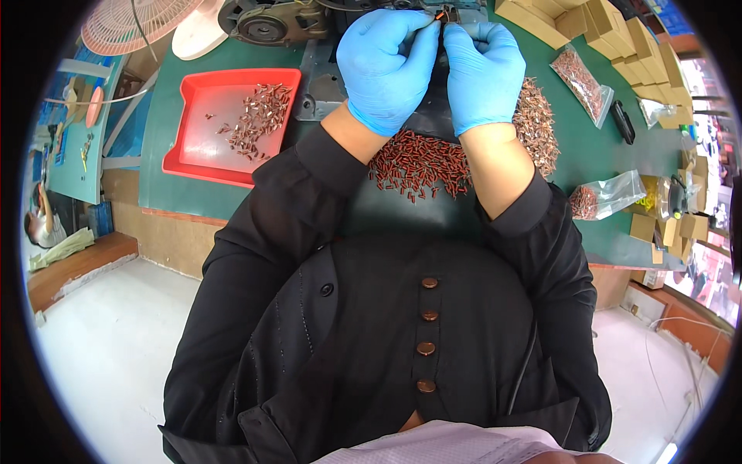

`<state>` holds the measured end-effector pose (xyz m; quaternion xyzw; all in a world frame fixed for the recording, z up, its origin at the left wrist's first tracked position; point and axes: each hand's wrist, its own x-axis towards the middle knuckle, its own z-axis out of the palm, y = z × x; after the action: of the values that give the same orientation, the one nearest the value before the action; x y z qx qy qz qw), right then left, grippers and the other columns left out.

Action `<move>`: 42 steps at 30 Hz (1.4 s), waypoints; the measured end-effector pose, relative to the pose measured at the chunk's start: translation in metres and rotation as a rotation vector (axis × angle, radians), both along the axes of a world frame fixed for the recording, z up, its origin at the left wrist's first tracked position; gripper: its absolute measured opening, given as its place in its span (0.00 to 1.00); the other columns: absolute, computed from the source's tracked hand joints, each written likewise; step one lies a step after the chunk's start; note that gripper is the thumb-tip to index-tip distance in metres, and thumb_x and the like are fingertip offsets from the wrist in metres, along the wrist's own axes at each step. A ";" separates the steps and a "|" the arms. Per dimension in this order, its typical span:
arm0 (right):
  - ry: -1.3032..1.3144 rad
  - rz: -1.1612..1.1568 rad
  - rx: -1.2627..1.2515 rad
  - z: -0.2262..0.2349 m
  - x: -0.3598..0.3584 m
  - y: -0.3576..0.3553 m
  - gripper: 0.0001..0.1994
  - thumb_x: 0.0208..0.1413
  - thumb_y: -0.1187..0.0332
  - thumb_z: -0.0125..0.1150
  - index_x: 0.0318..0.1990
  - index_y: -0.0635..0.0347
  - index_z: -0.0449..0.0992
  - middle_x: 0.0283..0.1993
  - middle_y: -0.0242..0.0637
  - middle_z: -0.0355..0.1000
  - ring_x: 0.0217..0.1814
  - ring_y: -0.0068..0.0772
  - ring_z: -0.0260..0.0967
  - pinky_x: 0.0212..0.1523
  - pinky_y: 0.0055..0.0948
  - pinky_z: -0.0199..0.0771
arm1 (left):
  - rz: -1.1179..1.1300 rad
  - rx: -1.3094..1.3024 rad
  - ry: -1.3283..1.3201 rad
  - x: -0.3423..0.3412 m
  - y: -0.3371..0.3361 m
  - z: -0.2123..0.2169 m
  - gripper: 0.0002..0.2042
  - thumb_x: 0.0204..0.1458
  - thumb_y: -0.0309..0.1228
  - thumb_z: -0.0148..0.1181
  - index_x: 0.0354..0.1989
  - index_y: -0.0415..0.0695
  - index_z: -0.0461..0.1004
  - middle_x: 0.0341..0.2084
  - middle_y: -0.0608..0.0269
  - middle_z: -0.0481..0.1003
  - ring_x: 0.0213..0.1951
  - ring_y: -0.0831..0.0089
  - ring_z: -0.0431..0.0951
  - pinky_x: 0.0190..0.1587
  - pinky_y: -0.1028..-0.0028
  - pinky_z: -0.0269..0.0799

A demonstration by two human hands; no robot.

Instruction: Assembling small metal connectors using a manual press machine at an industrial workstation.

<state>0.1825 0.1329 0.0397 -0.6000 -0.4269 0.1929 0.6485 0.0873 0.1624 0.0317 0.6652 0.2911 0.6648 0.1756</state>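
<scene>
Both my hands wear blue gloves and are raised close together at the machine at the table's far edge. My left hand (386, 73) pinches thumb and finger together, with a small orange-red piece (440, 15) at their tips. Beside it, my right hand (485, 81) is also closed in a pinch; what its fingertips hold, if anything, is hidden. Below the hands lies a heap of small red-brown cylindrical parts (421, 161). A second pile of paler, metallic-looking small parts (537, 127) spreads to the right of my right wrist.
A red tray (185, 135) with loose small parts stands left on the green table (166, 116). The dark machine with a motor (263, 27) is at the back. At right are bagged parts (580, 81), another bag (607, 195), a black object (622, 122) and cardboard boxes (630, 39).
</scene>
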 end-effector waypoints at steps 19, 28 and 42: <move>0.122 0.102 0.028 0.000 0.005 -0.002 0.08 0.47 0.70 0.62 0.31 0.67 0.74 0.26 0.37 0.73 0.26 0.21 0.69 0.30 0.21 0.71 | 0.111 0.228 0.146 0.003 0.015 -0.009 0.05 0.41 0.20 0.64 0.28 0.41 0.76 0.17 0.64 0.70 0.18 0.74 0.67 0.21 0.76 0.62; 0.319 0.269 -0.026 0.016 0.004 -0.055 0.06 0.55 0.71 0.57 0.36 0.64 0.72 0.29 0.32 0.71 0.27 0.20 0.67 0.30 0.19 0.68 | 0.109 0.160 0.135 -0.006 0.001 0.000 0.04 0.42 0.21 0.64 0.28 0.40 0.76 0.17 0.65 0.71 0.18 0.79 0.68 0.22 0.79 0.63; 0.387 0.143 -0.235 -0.021 0.059 -0.190 0.04 0.55 0.73 0.55 0.36 0.64 0.73 0.28 0.31 0.70 0.27 0.21 0.65 0.31 0.19 0.67 | -0.628 -0.896 -0.512 -0.131 -0.121 0.033 0.06 0.48 0.25 0.61 0.35 0.40 0.76 0.24 0.70 0.73 0.26 0.84 0.67 0.29 0.84 0.61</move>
<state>0.2415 -0.0575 0.0183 -0.5914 -0.3109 0.3981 0.6286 -0.0433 0.0410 0.0649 0.3993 0.2810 0.5330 0.6910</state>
